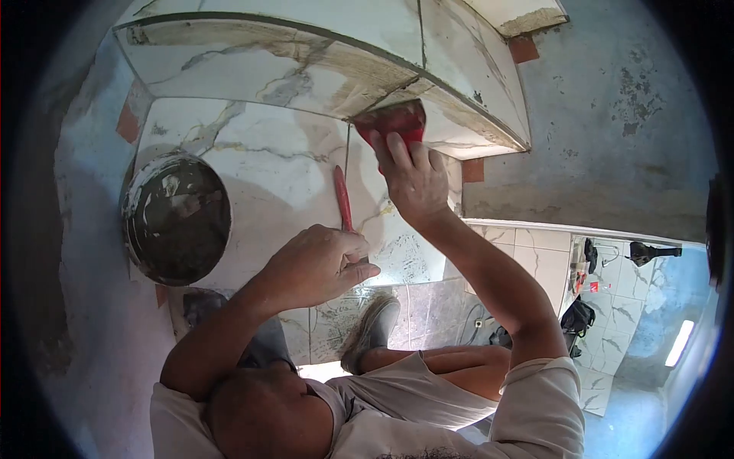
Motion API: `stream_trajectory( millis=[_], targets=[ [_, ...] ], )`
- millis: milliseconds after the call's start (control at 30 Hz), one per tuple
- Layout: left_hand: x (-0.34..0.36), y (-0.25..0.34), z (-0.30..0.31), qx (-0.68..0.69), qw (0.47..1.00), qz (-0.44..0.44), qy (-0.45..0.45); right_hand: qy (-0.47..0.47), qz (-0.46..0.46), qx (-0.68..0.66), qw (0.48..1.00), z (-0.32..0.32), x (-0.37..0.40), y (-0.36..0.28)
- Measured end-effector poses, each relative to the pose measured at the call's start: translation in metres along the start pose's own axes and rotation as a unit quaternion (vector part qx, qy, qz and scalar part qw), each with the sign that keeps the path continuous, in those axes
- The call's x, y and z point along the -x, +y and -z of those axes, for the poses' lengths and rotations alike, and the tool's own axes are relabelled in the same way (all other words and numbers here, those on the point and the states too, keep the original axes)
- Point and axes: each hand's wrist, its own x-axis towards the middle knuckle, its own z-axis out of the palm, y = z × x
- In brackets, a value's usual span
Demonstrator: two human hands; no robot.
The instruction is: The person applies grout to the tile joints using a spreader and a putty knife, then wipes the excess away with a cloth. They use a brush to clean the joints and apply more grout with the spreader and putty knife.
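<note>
My right hand [417, 180] is closed around a red grout spreader [394, 121]. The spreader's edge rests against the smeared face of the marbled tile riser [306, 73], close to a vertical joint. My left hand [329, 264] hangs over the front of the tiled step [267, 176], fingers bent and thumb apart from them. Just beyond it is a slim tool with a red handle [342, 195]; its near end passes behind the hand, with no clear grip on it. To the left stands a round bucket [222, 206] of dark grey mix.
Grey-brown residue [359, 65] coats parts of the riser. A blue-grey wall [612, 99] rises at right. Boots [378, 325] stand on dirty tiles below the step. A black bag [579, 315] and other items lie by the lower right tiled area.
</note>
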Motion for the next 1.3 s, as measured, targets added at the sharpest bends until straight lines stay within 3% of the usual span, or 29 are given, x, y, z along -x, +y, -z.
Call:
stream_trajectory(
  millis=[67,133,200,267,333,433,467,500,533,633,667,733,800,867,1133,1200,1233,1267,1300],
  targets=[
    [0.0,0.001,-0.002,-0.01,1.0,-0.004,0.002,0.024,0.013,0.014,1.0,-0.01,-0.011,0.01],
    [0.0,0.004,0.0,-0.017,1.0,-0.006,0.007,-0.015,0.032,0.06,0.998,-0.019,-0.015,0.026],
    [0.001,0.012,0.008,-0.004,0.997,0.064,-0.032,-0.048,0.03,0.056,0.997,-0.027,0.005,0.035],
    [0.003,0.011,0.01,0.025,0.997,0.064,-0.02,-0.082,-0.005,0.018,0.996,-0.024,0.031,0.033],
    [0.0,0.009,0.009,0.052,0.997,0.061,-0.011,-0.047,-0.002,0.011,0.999,-0.01,0.044,0.027],
    [-0.024,-0.018,-0.012,0.106,0.989,0.082,0.066,-0.022,-0.005,-0.014,1.0,0.009,0.037,0.014],
    [-0.042,-0.032,-0.024,0.033,0.975,0.011,0.221,-0.021,-0.003,-0.016,1.0,0.008,0.032,0.01],
    [-0.057,-0.041,-0.033,-0.043,0.927,-0.06,0.367,-0.061,0.011,-0.029,0.998,0.006,0.026,0.007],
    [-0.067,-0.043,-0.038,-0.044,0.927,-0.059,0.368,-0.1,0.025,-0.04,0.994,0.004,0.019,0.006],
    [-0.098,-0.042,-0.046,0.067,0.903,-0.026,0.425,-0.072,0.093,-0.041,0.992,0.006,0.001,0.005],
    [-0.107,-0.04,-0.042,0.065,0.903,-0.027,0.424,-0.061,0.127,-0.039,0.989,0.004,-0.004,0.005],
    [-0.123,-0.039,-0.031,0.319,0.866,-0.003,0.385,-0.049,0.144,-0.067,0.986,-0.001,-0.011,0.006],
    [-0.13,-0.041,-0.021,0.321,0.879,-0.015,0.353,-0.033,0.159,-0.061,0.985,0.0,-0.023,0.01],
    [-0.14,-0.038,-0.019,0.342,0.853,-0.061,0.39,-0.014,0.155,-0.06,0.986,-0.009,-0.03,0.012],
    [-0.162,-0.032,-0.04,0.228,0.886,0.051,0.401,0.006,0.09,-0.056,0.994,-0.033,-0.003,0.023],
    [-0.163,-0.028,-0.042,0.266,0.923,0.074,0.27,-0.08,0.026,-0.097,0.992,-0.028,0.012,0.023],
    [-0.165,-0.03,-0.047,0.326,0.914,0.03,0.239,-0.041,0.067,-0.043,0.996,-0.019,0.019,0.026],
    [-0.168,-0.032,-0.057,0.323,0.915,0.033,0.24,-0.04,0.066,-0.046,0.996,-0.019,0.029,0.026],
    [-0.17,-0.032,-0.066,0.247,0.932,-0.028,0.264,-0.062,0.036,-0.095,0.993,-0.022,0.038,0.026]
  ],
)
